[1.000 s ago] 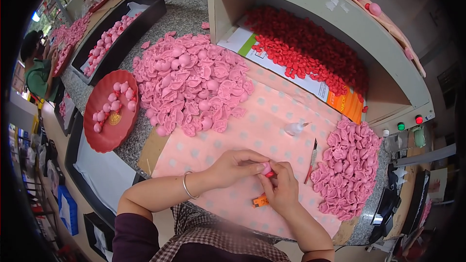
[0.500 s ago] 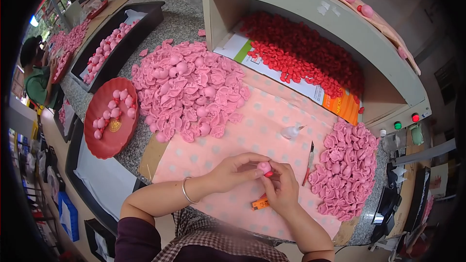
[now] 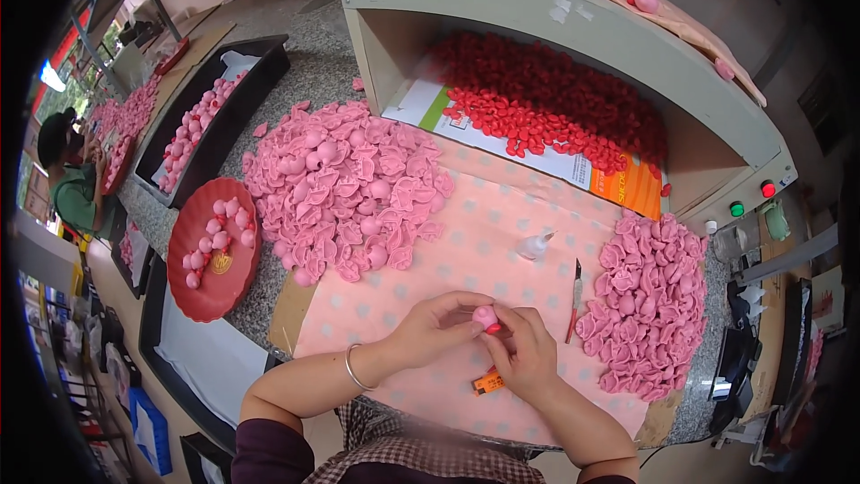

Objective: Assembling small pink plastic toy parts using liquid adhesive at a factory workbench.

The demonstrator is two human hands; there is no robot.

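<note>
Pink ball (image 3: 485, 315) pinched between left hand (image 3: 436, 327) and right hand (image 3: 524, 351) fingers

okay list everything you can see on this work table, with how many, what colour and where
small piece: one, pink with red bit, held between both hands
loose shapes pile: many, pink, centre left
second pile: many, pink, right
red pieces: many, inside open box
round plate: one, red, left, holding pink balls
black trays: several, far left
small bottle: one, whitish, centre
knife tool: one, beside right pile
orange item: one, under the hands
dotted cloth: one, pink
left hand, right hand: fingers pinching the piece
</note>
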